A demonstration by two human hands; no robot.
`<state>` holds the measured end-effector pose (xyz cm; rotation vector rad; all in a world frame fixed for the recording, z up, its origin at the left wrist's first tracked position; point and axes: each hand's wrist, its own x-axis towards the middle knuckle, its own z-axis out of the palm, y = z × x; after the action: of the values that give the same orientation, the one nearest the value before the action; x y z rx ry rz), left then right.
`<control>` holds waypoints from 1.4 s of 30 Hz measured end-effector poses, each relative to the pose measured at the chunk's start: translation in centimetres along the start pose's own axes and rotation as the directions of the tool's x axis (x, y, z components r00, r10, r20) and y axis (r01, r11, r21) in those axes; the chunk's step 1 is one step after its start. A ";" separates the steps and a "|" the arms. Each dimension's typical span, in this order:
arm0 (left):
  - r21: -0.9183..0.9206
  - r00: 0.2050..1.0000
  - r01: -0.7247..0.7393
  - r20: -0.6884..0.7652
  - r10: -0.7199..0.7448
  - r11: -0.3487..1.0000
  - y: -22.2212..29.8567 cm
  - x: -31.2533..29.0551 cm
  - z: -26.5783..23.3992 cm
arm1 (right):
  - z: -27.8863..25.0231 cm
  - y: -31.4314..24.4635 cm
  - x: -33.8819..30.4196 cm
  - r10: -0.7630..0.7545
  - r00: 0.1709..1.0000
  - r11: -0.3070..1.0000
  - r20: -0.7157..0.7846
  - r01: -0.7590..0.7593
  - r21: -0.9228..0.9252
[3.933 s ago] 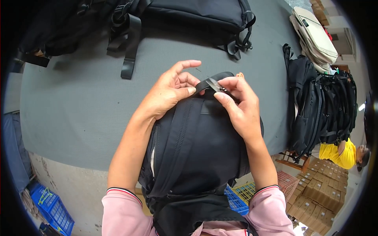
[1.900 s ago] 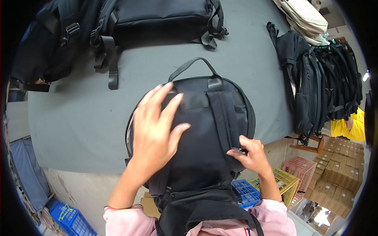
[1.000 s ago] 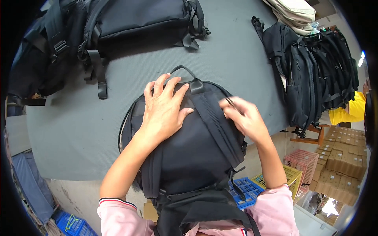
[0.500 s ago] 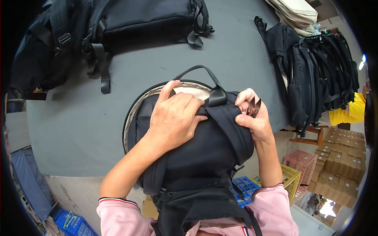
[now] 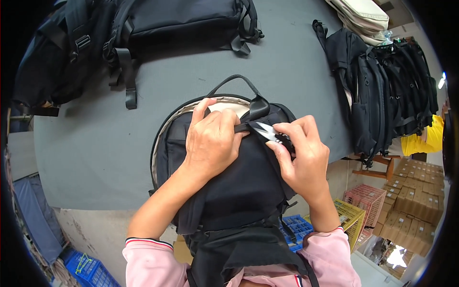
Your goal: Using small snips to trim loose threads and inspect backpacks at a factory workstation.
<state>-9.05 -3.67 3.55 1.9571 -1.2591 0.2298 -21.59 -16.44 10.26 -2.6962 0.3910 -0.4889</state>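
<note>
A black backpack (image 5: 239, 182) lies in front of me, its top end over the table edge and its pale lining showing along the open upper rim. My left hand (image 5: 213, 136) pinches a dark strip of its fabric near the top strap. In my right hand (image 5: 303, 155) is a pair of thread snips (image 5: 267, 131), with the bright blades spread and their tips at that strip. The dark snips' body is mostly covered by my fingers. Just beyond the hands, the carry handle (image 5: 234, 79) arches up from the backpack.
Black bags (image 5: 186, 24) rest on the grey table (image 5: 95, 158) at the far left. More black backpacks (image 5: 377, 91) stand along its right side, near pale folded bags (image 5: 366, 19). Plastic crates (image 5: 354, 217), a wooden stool (image 5: 377, 167), stacked cartons (image 5: 416, 191) and a person in yellow (image 5: 423, 138) are at right.
My right hand has swung the snips from upright beside the backpack's right side to pointing left, their blades now at the strip. My left hand keeps its pinch.
</note>
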 end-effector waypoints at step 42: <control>-0.119 0.850 0.527 0.110 -0.516 0.842 -3.8 -5.7 -6.3 | 4.9 2.3 0.0 0.116 0.989 0.968 -0.092 -0.092 0.235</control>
<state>-7.15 5.43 2.87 2.1099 -0.7131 -0.2079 -20.20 -16.96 5.01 -2.4201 0.4714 -0.6071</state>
